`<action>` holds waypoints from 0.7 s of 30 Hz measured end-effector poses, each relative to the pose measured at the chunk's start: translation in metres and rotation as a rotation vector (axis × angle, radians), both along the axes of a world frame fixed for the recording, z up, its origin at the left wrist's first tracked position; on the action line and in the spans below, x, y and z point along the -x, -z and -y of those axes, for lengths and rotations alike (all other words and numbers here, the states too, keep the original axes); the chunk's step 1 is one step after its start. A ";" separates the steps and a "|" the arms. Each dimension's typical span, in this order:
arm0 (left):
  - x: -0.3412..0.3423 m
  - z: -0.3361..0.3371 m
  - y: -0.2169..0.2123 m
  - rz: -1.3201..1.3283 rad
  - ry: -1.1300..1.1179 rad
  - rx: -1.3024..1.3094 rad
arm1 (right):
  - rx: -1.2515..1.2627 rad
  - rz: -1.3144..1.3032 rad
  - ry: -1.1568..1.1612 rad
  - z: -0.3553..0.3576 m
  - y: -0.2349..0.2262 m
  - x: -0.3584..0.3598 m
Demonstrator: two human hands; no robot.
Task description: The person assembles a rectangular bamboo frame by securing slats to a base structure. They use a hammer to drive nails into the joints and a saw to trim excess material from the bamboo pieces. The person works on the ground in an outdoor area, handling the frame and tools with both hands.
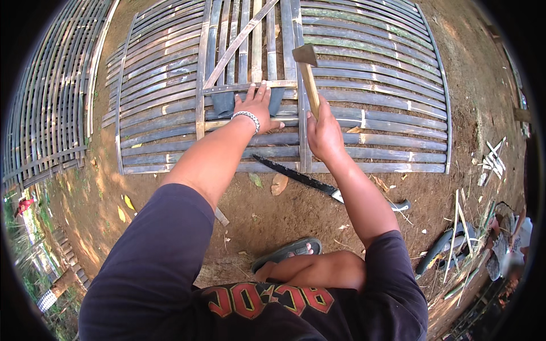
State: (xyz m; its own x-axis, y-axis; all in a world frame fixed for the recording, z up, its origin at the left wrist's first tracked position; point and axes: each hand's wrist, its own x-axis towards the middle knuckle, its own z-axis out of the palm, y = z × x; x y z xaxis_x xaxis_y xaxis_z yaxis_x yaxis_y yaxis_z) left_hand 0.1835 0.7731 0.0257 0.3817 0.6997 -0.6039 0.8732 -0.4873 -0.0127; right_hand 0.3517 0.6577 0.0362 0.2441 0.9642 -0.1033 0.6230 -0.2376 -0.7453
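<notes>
Bamboo slat panel [375, 96] flat on bare dirt ground [273, 216], slats running left-right, a few uprights and one diagonal brace [239, 41] crossing its middle section.

Left hand [256, 105]: palm down, fingers spread, pressing on the panel just below a thin cross slat [227, 88]. Holds nothing; flat and open. Metal bracelet [246, 117] at the wrist.

Right hand [323, 133]: grip closed around the wooden handle of a hammer [307, 71]. Handle's long axis runs nearly straight away from the person, tilted a little leftward at the top. Head sits at the far end, over the panel near a vertical slat [301, 125]. Cannot tell whether the head touches the bamboo or hangs just above it.

Key relation: hammer head lies beyond and slightly right of the left hand's fingertips, near but apart. The cross slat under the left fingers extends right toward the hammer. Right hand is the nearer one to the striking spot; left hand pins the work just beside it.

Saw [307, 180] with dark toothed blade lies on the dirt at the panel's near edge, angled down to the right, between the two forearms. Sandalled foot [287, 252] below it. A second slat panel [51, 102] lies at far left; bamboo offcuts [472, 227] scattered at right.
</notes>
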 end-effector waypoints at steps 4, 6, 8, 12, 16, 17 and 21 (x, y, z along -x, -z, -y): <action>0.001 0.002 0.003 -0.009 0.009 0.019 | -0.023 0.062 -0.028 0.013 0.020 -0.008; -0.002 0.001 0.000 0.009 0.015 0.014 | 0.304 0.154 -0.161 0.012 0.050 -0.018; 0.003 0.003 -0.001 0.008 0.003 0.005 | 0.255 0.101 -0.095 0.007 0.043 -0.014; 0.009 0.005 0.008 0.100 -0.033 -0.017 | 0.066 0.100 -0.036 0.023 0.035 -0.003; 0.011 0.007 0.012 0.112 -0.044 -0.026 | 0.200 0.168 -0.137 0.022 0.045 -0.008; 0.013 0.008 0.011 0.099 -0.036 -0.026 | 0.223 0.161 -0.132 0.018 0.042 -0.004; 0.016 0.010 0.014 0.109 -0.037 -0.025 | 0.004 0.102 -0.037 0.014 0.012 0.015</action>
State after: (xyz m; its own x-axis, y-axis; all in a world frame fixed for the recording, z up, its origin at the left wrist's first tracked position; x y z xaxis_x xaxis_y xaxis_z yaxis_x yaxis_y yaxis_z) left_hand 0.1677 0.7630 0.0117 0.4178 0.7289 -0.5423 0.8875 -0.4552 0.0719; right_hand 0.3366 0.6438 0.0247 0.2181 0.9724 -0.0832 0.7038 -0.2157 -0.6768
